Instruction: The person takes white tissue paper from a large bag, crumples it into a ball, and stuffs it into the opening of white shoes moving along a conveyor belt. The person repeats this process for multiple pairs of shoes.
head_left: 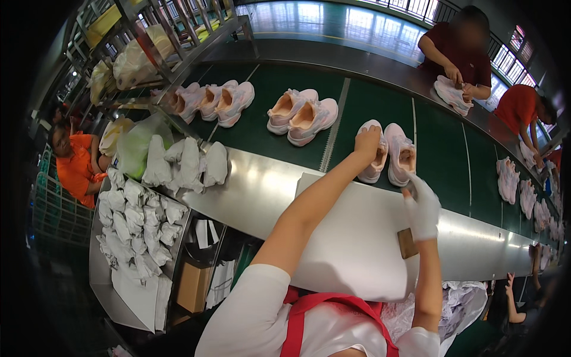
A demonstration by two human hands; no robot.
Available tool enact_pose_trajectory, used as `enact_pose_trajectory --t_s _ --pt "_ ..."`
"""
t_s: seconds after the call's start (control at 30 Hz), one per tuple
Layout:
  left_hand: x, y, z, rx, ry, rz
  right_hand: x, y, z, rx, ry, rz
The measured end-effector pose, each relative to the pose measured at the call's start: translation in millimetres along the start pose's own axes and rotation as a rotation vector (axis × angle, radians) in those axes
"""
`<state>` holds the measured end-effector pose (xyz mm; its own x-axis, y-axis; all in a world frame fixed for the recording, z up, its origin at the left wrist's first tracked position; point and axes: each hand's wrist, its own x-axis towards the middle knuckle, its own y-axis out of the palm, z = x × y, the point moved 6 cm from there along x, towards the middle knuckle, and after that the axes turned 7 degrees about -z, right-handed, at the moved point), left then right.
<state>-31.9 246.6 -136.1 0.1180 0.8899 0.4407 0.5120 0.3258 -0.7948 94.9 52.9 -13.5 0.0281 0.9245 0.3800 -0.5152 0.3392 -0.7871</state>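
Observation:
A pair of pale pink-and-white sneakers stands on the green conveyor belt in front of me, toes pointing away. My left hand (367, 141), bare, lies over the top of the left sneaker (372, 169) with its fingers closed on it; the fingertips are partly hidden. Just behind the heel of the right sneaker (399, 146) is my right hand (423, 207) in a white glove with a bare thumb tip. Its fingers stretch toward that heel, apart from the thumb, and nothing shows between them. Whether they touch the shoe I cannot tell.
More sneakers (302, 116) ride the green belt (440, 149) to left and right. White paper-wrapped stuffing (134, 223) fills a metal bin at left, with more on the steel ledge (250, 178). A white board (351, 238) lies before me. Across the belt, a co-worker holds a shoe (453, 95).

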Motion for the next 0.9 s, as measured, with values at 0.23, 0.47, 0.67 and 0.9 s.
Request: enact_pose_trajectory --t_s 0.23,0.47,0.67,0.9 --pt "-79.9 -118.4 -103.7 -0.619 0.360 0.032 -93.7 -31.1 -28.7 -0.510 0.117 0.080" --pt "-194.2 -107.3 -125.5 -0.530 0.765 0.278 -94.9 -30.4 -43.6 0.022 0.268 -0.013" --pt "-191.0 -104.4 -138.7 -0.497 0.662 0.256 -104.3 -22.0 -46.5 0.089 0.295 0.274" --pt "-190.6 -114.8 -161.0 -0.333 0.876 0.153 -116.0 -39.1 -80.8 0.309 0.534 0.113"
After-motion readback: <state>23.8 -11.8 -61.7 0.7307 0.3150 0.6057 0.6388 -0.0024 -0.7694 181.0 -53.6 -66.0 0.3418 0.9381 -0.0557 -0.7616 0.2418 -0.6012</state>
